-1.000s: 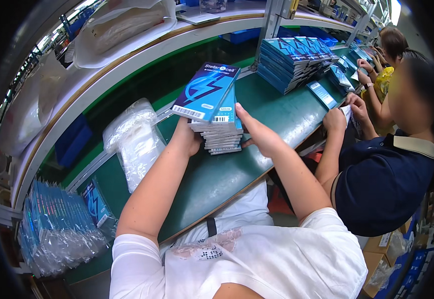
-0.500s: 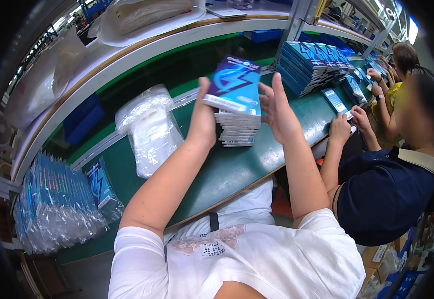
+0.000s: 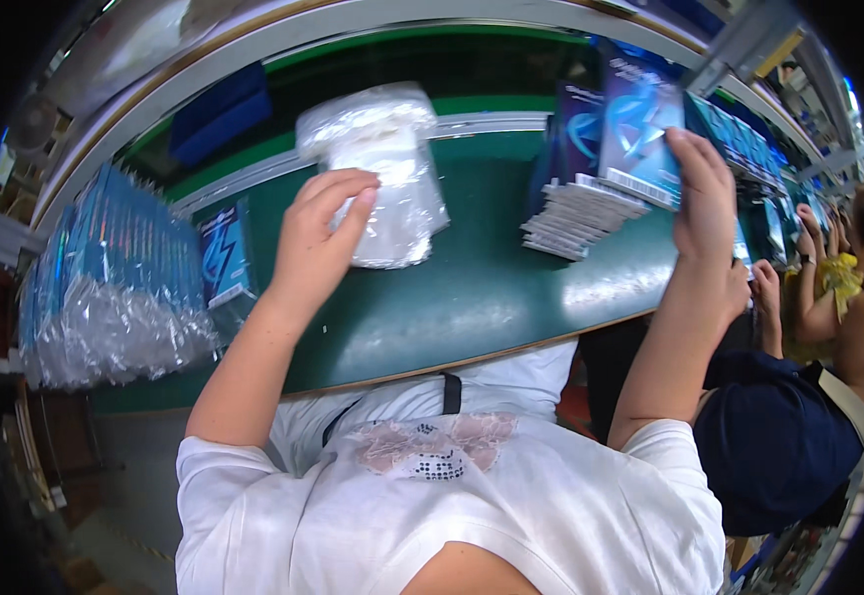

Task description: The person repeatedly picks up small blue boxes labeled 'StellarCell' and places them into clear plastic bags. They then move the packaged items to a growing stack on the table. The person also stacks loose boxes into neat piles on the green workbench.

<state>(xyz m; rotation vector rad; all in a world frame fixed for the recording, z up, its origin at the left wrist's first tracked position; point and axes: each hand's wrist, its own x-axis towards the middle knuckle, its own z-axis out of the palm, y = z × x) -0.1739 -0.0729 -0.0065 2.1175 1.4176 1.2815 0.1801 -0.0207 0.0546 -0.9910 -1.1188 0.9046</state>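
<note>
My right hand [image 3: 705, 198] grips the edge of a flat blue box [image 3: 640, 134] with a lightning-bolt print, thumb and fingers at its right side. That box leans at the top of a stack of similar boxes [image 3: 576, 218], whose white edges face me. Over the left side of a pile of clear plastic bags [image 3: 397, 213] is my left hand [image 3: 323, 228], its fingers stretched forward and its thumb apart. The fingertips meet the bags' edge, and nothing is seen held in them.
At the left stands a row of bagged blue boxes [image 3: 120, 283], with one bagged box [image 3: 224, 253] beside it. More stacked boxes [image 3: 740, 139] stand at the right back. A co-worker in a dark top [image 3: 779, 436] sits close on my right. A shelf [image 3: 353, 25] crosses behind the green table [image 3: 452, 307].
My left hand has left the box stack and moved left to the plastic bags. My right hand has closed on a box. The view has shifted, so the stack appears farther right.
</note>
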